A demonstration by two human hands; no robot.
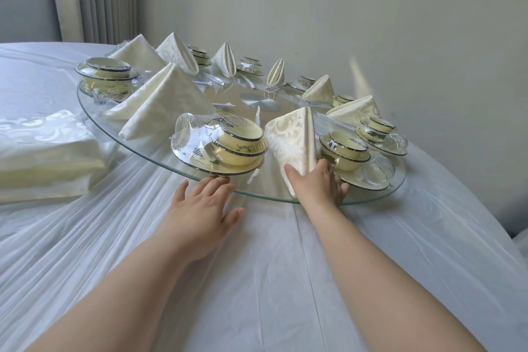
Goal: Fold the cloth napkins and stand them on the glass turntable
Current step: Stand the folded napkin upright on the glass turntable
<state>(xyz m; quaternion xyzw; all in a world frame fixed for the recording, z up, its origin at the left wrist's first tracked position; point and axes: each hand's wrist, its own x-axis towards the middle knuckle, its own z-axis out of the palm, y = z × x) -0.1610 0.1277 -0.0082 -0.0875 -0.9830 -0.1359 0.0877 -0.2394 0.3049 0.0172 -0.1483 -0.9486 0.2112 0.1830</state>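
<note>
My right hand (317, 184) pinches the napkin (291, 137) at its base, thumb against fingers, steadying it upright near the front edge of the turntable (265, 183), beside a bowl set (225, 146). My left hand (200, 206), fingers spread, touches the rim, probably to stop the glass turning.

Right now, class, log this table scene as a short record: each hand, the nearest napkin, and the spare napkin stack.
left hand: open, fingertips at the glass turntable rim
right hand: grips nearest napkin at its base
nearest napkin: upright on turntable, between two wrapped dish sets
spare napkin stack: on tablecloth, left of turntable
</note>
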